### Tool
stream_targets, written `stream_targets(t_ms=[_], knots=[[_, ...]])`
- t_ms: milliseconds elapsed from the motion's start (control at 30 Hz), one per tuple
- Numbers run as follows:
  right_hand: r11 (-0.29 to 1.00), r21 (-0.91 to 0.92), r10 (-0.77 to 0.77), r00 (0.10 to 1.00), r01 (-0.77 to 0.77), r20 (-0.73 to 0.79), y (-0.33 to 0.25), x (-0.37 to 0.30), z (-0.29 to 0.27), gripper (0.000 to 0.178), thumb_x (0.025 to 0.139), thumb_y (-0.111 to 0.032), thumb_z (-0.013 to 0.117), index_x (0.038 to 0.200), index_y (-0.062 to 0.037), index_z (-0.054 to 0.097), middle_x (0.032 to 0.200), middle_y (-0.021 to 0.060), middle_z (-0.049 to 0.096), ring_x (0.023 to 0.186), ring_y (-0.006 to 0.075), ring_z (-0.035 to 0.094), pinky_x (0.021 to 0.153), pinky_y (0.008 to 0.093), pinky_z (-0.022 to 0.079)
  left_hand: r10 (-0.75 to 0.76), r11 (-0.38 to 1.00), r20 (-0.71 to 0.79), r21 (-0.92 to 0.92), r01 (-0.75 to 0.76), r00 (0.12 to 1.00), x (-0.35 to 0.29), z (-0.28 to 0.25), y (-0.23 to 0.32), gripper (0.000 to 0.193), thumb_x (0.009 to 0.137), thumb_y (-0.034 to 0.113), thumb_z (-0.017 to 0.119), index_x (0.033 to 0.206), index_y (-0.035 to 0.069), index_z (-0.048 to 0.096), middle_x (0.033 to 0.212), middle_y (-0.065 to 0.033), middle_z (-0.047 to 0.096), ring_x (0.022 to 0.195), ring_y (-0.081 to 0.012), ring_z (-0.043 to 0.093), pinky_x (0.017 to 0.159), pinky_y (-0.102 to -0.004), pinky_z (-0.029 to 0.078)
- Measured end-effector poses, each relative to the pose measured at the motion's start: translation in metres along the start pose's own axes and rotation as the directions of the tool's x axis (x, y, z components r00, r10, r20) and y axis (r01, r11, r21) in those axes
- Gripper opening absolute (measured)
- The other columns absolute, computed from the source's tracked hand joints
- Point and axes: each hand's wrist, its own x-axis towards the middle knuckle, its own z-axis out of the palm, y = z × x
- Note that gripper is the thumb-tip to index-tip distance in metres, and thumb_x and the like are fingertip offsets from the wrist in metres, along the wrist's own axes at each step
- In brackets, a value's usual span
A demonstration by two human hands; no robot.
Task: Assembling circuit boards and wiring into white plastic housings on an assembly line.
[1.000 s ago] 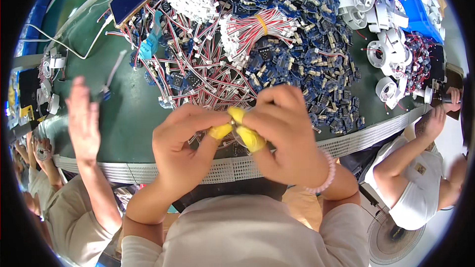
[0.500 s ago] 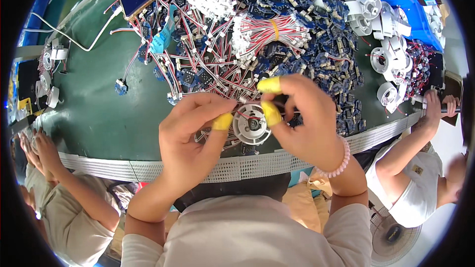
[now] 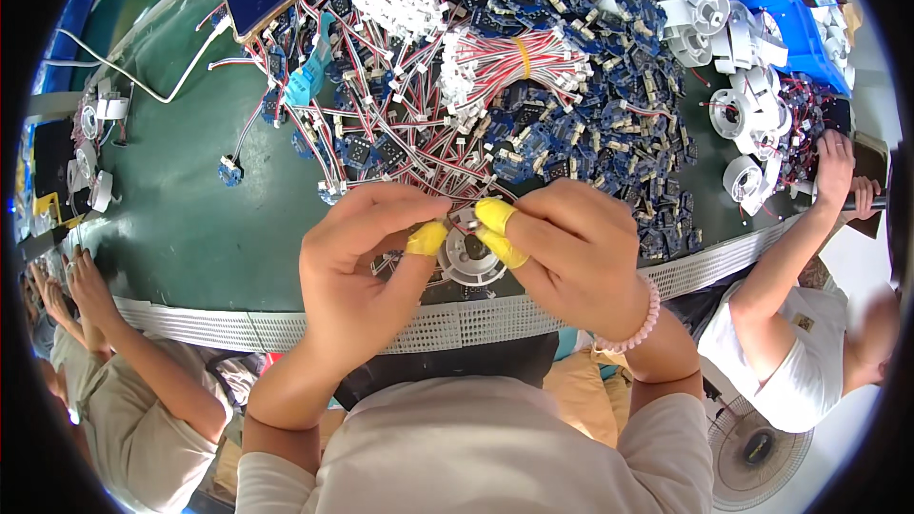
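A round white plastic housing [image 3: 474, 271] lies on the table's near side, below my fingertips, its upper part hidden by them. My right hand [image 3: 576, 252], with yellow covers on thumb and forefinger, pinches a thin wire with a small light-coloured end [image 3: 466, 222] just above the housing. Close on the other side, my left hand [image 3: 357, 252] has its yellow-covered thumb and bare forefinger drawn together. Whatever lies between those left fingertips is too small to make out. Dark circuit boards and wires show in part beneath both hands.
Beyond my hands lie heaped blue circuit boards [image 3: 609, 133], bundled red-and-white cables [image 3: 524, 67] and a blue strap [image 3: 307, 76]. White housings [image 3: 731, 114] pile up at right near a blue bin [image 3: 752, 0]. White mesh edging [image 3: 495, 321] lines the near edge. People sit on both sides.
My right hand has moved left, and its spread thumb and forefinger have closed on the wire above the housing. My left hand has barely shifted. The person at right has raised a hand.
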Motion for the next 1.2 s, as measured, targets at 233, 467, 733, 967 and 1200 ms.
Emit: stream_targets(t_ms=[233,467,733,967,1200], knots=[[0.996,0.037,0.081,0.997,-0.080,-0.022,0.002,-0.003,0.010,0.019,0.070,-0.006,0.069,0.086,-0.0028,0.059,0.066,0.0065,0.054,0.050,0.0213,0.050,0.045,0.0296,0.039,-0.190,0.945,0.003,-0.270,0.184,0.982,-0.002,0.007,-0.001,0.032,0.076,-0.017,0.054,0.105,-0.004,0.062,0.106,-0.0106,0.052,0.093,-0.0155,0.058,0.081,-0.0254,0.051],[0.973,0.177,0.147,0.989,-0.150,0.035,0.006,-0.007,0.013,0.020,0.070,-0.005,0.067,0.088,-0.0037,0.059,0.073,0.0071,0.057,0.057,0.0212,0.055,0.050,0.0297,0.043,-0.007,0.986,0.112,-0.162,0.025,0.994,-0.002,0.005,-0.002,0.028,0.076,-0.013,0.059,0.102,-0.005,0.062,0.101,-0.0110,0.054,0.091,-0.0160,0.059,0.082,-0.0249,0.050],[0.892,-0.310,-0.366,0.928,0.329,-0.069,0.010,-0.003,0.012,0.029,0.063,-0.015,0.067,0.090,-0.0056,0.063,0.082,0.0034,0.060,0.068,0.0209,0.056,0.053,0.0289,0.043,-0.268,0.872,0.214,-0.361,0.331,0.939,0.006,-0.005,0.003,0.019,0.079,-0.011,0.056,0.097,-0.006,0.060,0.098,-0.0106,0.055,0.087,-0.0142,0.058,0.080,-0.0255,0.050],[0.918,0.363,0.186,0.982,-0.158,-0.042,0.005,-0.004,0.018,0.021,0.067,-0.004,0.072,0.087,-0.0056,0.067,0.072,0.0035,0.059,0.061,0.0180,0.051,0.054,0.0280,0.039,-0.063,0.976,0.222,-0.191,0.106,0.973,0.006,-0.008,0.002,0.025,0.078,-0.014,0.056,0.101,-0.006,0.058,0.103,-0.0099,0.053,0.093,-0.0155,0.058,0.083,-0.0269,0.050],[0.909,0.381,0.178,0.984,-0.169,0.013,0.006,-0.003,0.015,0.017,0.065,-0.001,0.070,0.080,-0.0049,0.065,0.066,0.0033,0.056,0.058,0.0202,0.047,0.054,0.0296,0.038,-0.127,0.942,0.127,-0.295,0.159,0.984,0.000,-0.006,-0.008,0.031,0.074,-0.017,0.057,0.103,-0.005,0.059,0.104,-0.0109,0.054,0.095,-0.0167,0.058,0.084,-0.0282,0.050]])
